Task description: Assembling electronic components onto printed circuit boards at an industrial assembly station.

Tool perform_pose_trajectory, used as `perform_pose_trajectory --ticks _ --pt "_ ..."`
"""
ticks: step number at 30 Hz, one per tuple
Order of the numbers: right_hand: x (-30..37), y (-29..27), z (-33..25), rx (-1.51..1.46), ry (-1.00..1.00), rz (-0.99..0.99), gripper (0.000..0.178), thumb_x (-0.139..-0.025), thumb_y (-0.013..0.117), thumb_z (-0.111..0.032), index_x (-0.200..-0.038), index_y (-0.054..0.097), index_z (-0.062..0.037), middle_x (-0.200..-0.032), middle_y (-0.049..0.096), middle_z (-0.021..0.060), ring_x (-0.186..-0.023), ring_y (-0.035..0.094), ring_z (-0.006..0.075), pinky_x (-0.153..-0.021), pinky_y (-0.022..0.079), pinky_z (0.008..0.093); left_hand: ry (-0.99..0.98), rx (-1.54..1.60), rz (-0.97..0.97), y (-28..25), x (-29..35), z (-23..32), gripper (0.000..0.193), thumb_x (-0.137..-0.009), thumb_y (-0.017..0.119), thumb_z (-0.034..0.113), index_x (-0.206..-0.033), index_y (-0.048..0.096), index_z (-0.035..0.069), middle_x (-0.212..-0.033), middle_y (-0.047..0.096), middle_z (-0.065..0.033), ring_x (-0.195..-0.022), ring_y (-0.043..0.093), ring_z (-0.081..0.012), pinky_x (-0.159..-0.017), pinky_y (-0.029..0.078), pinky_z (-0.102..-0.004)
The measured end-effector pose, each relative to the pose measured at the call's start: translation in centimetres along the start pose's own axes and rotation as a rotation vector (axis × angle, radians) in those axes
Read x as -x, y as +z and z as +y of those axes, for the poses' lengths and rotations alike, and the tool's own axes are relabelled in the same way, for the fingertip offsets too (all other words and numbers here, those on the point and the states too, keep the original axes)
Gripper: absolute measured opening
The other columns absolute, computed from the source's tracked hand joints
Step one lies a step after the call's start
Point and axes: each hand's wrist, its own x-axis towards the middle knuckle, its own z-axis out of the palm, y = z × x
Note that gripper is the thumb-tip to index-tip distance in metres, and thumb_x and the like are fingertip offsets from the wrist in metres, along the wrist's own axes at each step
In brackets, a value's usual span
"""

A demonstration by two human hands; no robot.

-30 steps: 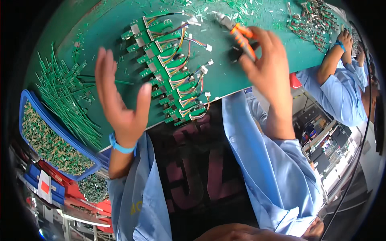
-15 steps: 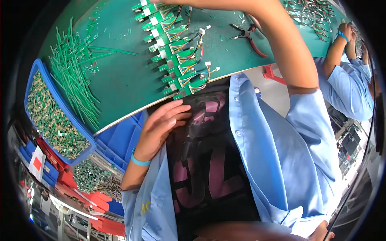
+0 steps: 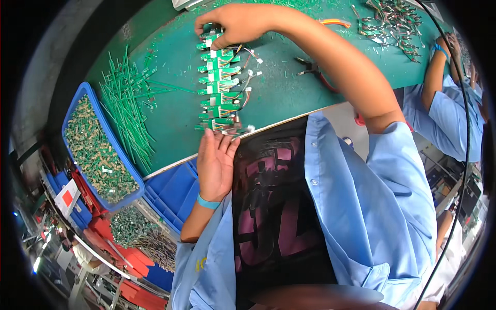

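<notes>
A row of small green circuit boards with white connectors and thin coloured wires runs from the table's near edge toward its far side. My right hand reaches across to the far end of the row, its fingers bent around the last boards and its thumb pressed on one. At the near end, my left hand is palm up just off the table edge, fingers stretched out and apart. Its fingertips are close beside the nearest board; whether they touch it I cannot tell. The wires on that nearest board are blurred.
Thin green strips lie piled left of the row. A blue bin full of small parts stands at the table's left edge. Pliers lie right of the row, partly behind my right forearm. Wired parts and a co-worker's hands are farther right.
The view has shifted, bringing my whole right hand into sight at the row's far end. My left hand has turned palm up, its fingers pointing toward the nearest board.
</notes>
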Motion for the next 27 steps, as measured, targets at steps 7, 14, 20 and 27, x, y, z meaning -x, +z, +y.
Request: perform_pose_trajectory --ticks 7,14,20,27 --pt "0.5 1.3 -0.1 -0.136 0.089 -0.119 0.051 -0.099 0.076 -0.039 -0.142 0.071 -0.0133 -0.117 0.080 0.0150 -0.095 0.075 0.0351 -0.091 0.060 0.0483 0.196 -0.247 0.008 0.8 -0.1 0.8 0.028 -0.120 0.058 0.021 -0.141 0.058 0.003 -0.135 0.069 -0.0169 -0.127 0.072 -0.0304 -0.114 0.057 -0.0451" --pt "0.0 2.0 -0.2 -0.150 0.131 -0.252 0.059 -0.096 0.081 -0.039 -0.145 0.068 -0.0071 -0.124 0.080 0.0174 -0.092 0.076 0.0361 -0.089 0.061 0.0470 0.284 -0.319 0.096 3.1 -0.8 1.6 0.035 -0.119 0.059 0.017 -0.150 0.051 0.003 -0.133 0.069 -0.0159 -0.120 0.074 -0.0290 -0.117 0.057 -0.0493" --pt "3.6 5.6 -4.6 -0.438 0.173 -0.253 0.070 -0.092 0.084 -0.046 -0.146 0.063 -0.0081 -0.121 0.079 0.0183 -0.096 0.077 0.0393 -0.090 0.062 0.0488 0.294 -0.292 -0.120 4.5 -3.5 1.9 0.053 -0.117 0.061 0.014 -0.163 0.037 0.003 -0.135 0.063 -0.0196 -0.119 0.070 -0.0283 -0.125 0.052 -0.0561" --pt "6.0 5.2 -5.8 -0.802 0.471 -0.167 0.080 -0.086 0.089 -0.032 -0.155 0.055 -0.0108 -0.132 0.075 0.0148 -0.108 0.075 0.0345 -0.092 0.061 0.0451 0.247 -0.382 -0.073 4.6 -5.9 3.9 0.079 -0.116 0.062 0.012 -0.178 0.013 0.010 -0.156 0.051 -0.0203 -0.128 0.063 -0.0297 -0.122 0.052 -0.0592"
